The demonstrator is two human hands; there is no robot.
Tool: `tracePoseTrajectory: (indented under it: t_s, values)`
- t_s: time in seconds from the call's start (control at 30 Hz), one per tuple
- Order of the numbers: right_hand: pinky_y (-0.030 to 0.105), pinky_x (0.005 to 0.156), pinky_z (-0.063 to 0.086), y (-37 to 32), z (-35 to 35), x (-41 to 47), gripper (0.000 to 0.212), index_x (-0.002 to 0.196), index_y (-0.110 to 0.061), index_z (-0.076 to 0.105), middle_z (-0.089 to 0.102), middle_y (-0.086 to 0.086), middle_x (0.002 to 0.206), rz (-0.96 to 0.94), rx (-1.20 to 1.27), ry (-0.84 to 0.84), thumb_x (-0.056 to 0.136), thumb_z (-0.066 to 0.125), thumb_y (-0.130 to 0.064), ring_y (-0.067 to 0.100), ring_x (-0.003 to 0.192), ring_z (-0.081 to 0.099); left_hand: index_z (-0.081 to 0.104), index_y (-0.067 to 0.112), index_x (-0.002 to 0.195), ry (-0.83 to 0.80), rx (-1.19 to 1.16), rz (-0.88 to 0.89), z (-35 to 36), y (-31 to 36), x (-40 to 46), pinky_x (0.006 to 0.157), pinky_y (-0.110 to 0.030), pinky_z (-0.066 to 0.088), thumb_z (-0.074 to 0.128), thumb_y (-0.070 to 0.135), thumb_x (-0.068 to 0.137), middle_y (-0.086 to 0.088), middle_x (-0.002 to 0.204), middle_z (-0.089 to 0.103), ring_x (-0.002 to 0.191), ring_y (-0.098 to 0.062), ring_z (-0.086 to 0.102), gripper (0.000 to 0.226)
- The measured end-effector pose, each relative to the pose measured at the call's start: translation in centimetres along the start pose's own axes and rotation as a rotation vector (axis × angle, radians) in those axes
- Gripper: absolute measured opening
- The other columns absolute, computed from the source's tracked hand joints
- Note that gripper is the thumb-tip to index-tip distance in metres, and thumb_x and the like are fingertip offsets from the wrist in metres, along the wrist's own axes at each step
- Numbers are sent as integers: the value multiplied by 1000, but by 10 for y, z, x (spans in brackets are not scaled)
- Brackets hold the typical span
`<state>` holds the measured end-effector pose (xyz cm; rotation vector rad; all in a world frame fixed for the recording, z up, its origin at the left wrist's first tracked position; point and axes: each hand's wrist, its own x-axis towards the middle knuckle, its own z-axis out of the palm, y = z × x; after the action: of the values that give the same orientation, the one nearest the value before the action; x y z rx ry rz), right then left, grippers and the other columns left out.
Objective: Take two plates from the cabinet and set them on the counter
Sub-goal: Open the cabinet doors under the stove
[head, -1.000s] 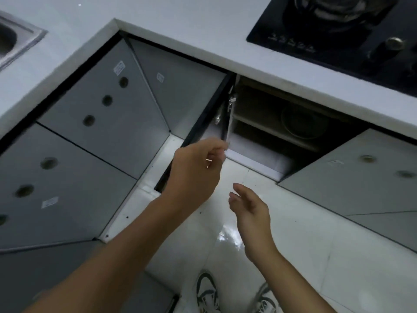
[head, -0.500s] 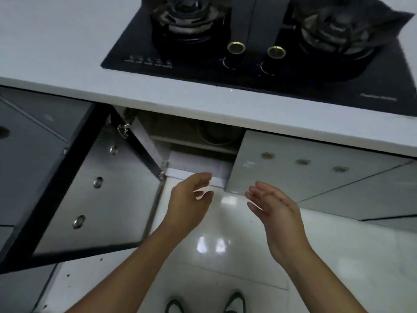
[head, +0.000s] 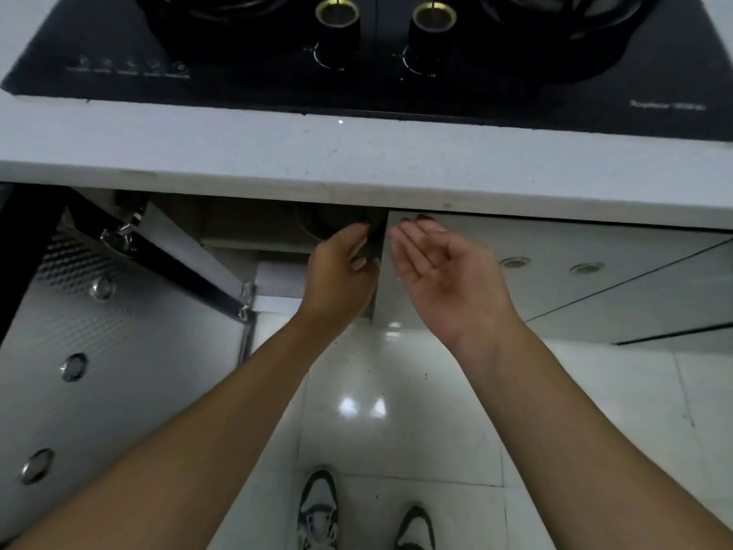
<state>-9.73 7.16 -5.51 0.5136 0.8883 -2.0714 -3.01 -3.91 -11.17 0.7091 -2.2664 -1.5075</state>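
Dark round plates (head: 329, 220) sit on a shelf inside the open cabinet (head: 246, 228) under the white counter (head: 357, 160), mostly hidden in shadow. My left hand (head: 341, 271) reaches into the opening, its fingers and thumb curved around the plates' near rim. Whether it grips them is not visible. My right hand (head: 440, 267) hovers palm up with fingers spread, just right of the opening, in front of the closed door (head: 575, 264), holding nothing.
The cabinet's left door (head: 119, 351) stands swung wide open at the left, with its hinges (head: 119, 236) showing. A black gas hob (head: 357, 53) with two knobs fills the counter above. My shoes (head: 317, 510) stand on the glossy white floor tiles below.
The view has shifted right and closer to the cabinet. My left hand has let go of the door and moved into the opening to the plates. My right hand rose beside it.
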Motion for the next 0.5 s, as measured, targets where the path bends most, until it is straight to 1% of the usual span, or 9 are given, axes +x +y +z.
tracePoseTrajectory:
  t_s: [0.03, 0.07, 0.13, 0.2, 0.3, 0.37, 0.4, 0.47, 0.5]
  values:
    - [36, 93, 52, 1, 3, 3, 25, 111, 3, 57, 68, 19, 107, -1, 14, 5, 90, 44, 1, 30, 103, 66, 63, 7, 89, 0, 12, 19, 1, -1, 4, 67, -17, 50, 56, -8, 84, 4, 75, 63, 74, -10, 61, 17]
    - [36, 92, 52, 2, 5, 4, 23, 108, 3, 59, 69, 19, 104, -5, 17, 11, 89, 44, 1, 29, 102, 67, 62, 4, 87, -3, 4, 23, 2, -3, 8, 67, -23, 53, 56, -7, 85, -1, 73, 63, 73, -15, 62, 12]
    - [35, 88, 55, 3, 7, 5, 22, 102, 3, 63, 73, 18, 99, -16, 13, 20, 89, 45, 1, 28, 99, 69, 63, -4, 91, -23, -47, 13, 3, -5, 16, 77, -42, 56, 56, -8, 86, -16, 80, 67, 80, -25, 65, 10]
    - [34, 84, 57, 3, 9, 4, 22, 99, 2, 65, 75, 17, 95, -28, 18, 19, 89, 46, 0, 28, 96, 71, 63, -4, 95, -27, -88, -15, 4, -6, 20, 84, -49, 54, 56, -8, 86, -22, 87, 68, 87, -29, 67, 12]
    - [34, 83, 57, 4, 12, 1, 24, 99, 2, 66, 75, 17, 97, -36, 36, 13, 88, 45, 0, 29, 96, 71, 63, -6, 92, -15, -140, 6, 3, -4, 20, 85, -43, 55, 56, -12, 84, -20, 86, 69, 87, -24, 68, 12]
    - [35, 87, 55, 5, 13, 0, 28, 107, 2, 64, 73, 17, 105, -35, 53, 5, 88, 43, 0, 28, 99, 70, 63, -6, 86, -28, -151, 38, 3, -4, 20, 79, -32, 55, 56, -15, 82, -12, 80, 69, 82, -13, 67, 12]
    - [34, 88, 54, 5, 13, 0, 30, 110, 1, 63, 72, 17, 108, -36, 63, -1, 89, 41, 0, 27, 100, 69, 62, -5, 82, -38, -154, 44, 3, -4, 20, 77, -26, 53, 56, -16, 81, -9, 75, 67, 78, -7, 65, 12]
    - [34, 89, 53, 5, 14, 0, 33, 113, 0, 63, 72, 16, 110, -38, 84, -8, 89, 40, 0, 26, 102, 69, 57, -5, 74, -57, -165, 44, 1, -5, 20, 74, -22, 46, 55, -16, 81, -5, 66, 61, 71, 0, 57, 14]
    - [33, 90, 53, 5, 15, -1, 33, 113, 0, 63, 72, 15, 110, -40, 95, -7, 89, 41, 1, 26, 102, 69, 56, 0, 71, -62, -171, 39, 1, -4, 21, 72, -21, 44, 55, -16, 81, 2, 62, 58, 68, 4, 54, 19]
